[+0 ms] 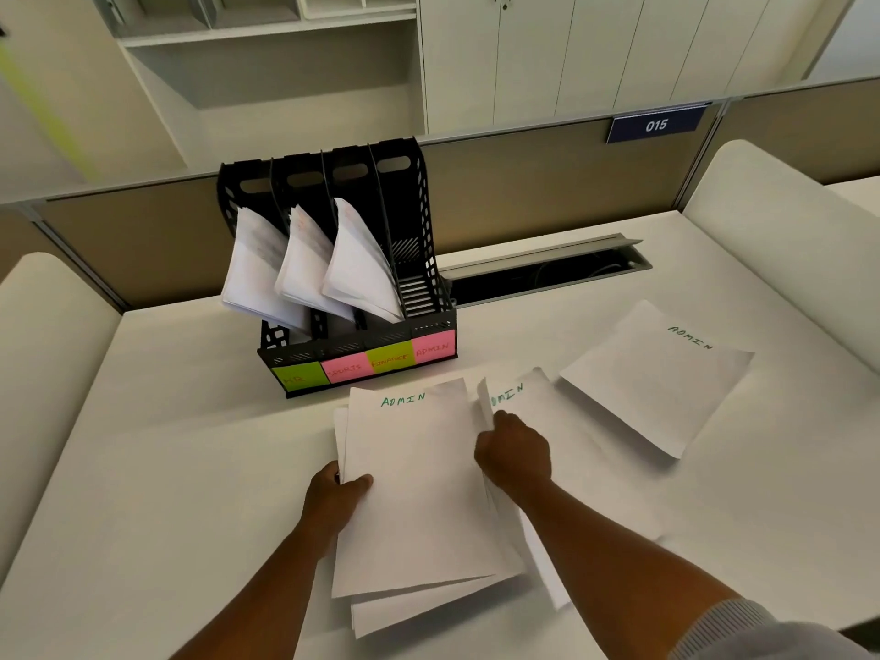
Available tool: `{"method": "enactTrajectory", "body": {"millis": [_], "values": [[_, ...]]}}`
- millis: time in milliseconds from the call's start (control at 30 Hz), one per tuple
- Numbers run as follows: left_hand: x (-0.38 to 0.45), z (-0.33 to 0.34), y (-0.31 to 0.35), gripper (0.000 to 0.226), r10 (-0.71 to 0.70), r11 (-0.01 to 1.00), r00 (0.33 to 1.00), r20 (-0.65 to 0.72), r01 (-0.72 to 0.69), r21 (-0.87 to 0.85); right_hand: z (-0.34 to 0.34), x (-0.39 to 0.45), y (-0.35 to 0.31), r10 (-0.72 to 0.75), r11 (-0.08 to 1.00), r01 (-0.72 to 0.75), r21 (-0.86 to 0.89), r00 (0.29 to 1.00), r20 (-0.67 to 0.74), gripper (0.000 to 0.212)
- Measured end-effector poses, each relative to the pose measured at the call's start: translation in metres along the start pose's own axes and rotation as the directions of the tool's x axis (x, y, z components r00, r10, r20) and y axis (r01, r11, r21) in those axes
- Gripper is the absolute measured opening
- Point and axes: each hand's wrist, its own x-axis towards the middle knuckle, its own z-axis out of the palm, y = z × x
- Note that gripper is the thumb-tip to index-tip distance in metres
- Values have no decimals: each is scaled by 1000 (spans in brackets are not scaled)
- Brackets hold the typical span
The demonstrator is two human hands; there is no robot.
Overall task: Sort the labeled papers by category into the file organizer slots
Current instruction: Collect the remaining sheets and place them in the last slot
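Note:
A black file organizer [428, 240] stands at the back of the desk with four slots tagged HR, REPORTS, FINANCE and ADMIN. The three left slots hold leaning white papers [305, 264]; the ADMIN slot at the right shows no paper. My left hand [333, 502] grips the left edge of a small stack of sheets [419, 493] headed ADMIN, thumb on top. My right hand [512, 452] pinches the left edge of another ADMIN sheet [516, 397] and curls it up beside the stack. A third ADMIN sheet [657, 378] lies flat to the right.
The white desk [166, 445] is bounded by beige partition panels [547, 192] at the back. A cable trough [547, 273] with a raised lid sits right of the organizer. White curved side panels rise at both ends. Cabinets and shelves stand beyond.

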Motion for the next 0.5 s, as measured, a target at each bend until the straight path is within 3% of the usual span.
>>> {"method": "enactTrajectory", "body": {"millis": [133,267,367,433,500], "values": [[0,5,6,36,23,1000,999,32,-22,-17,-1,10,-27,-1,971,-28,238,993,119,20],[-2,11,13,44,29,1000,996,85,-28,-14,2,15,-50,-100,839,-106,534,934,343,20],[-5,16,18,44,7,999,989,145,-13,35,11,16,-59,-128,790,-200,580,870,476,21],[-8,19,22,41,-13,1000,985,170,11,17,18,17,-61,-161,803,-192,564,841,516,21],[-9,21,24,51,-24,1000,979,204,26,-10,21,17,-60,-172,845,-151,513,831,529,35]]}}
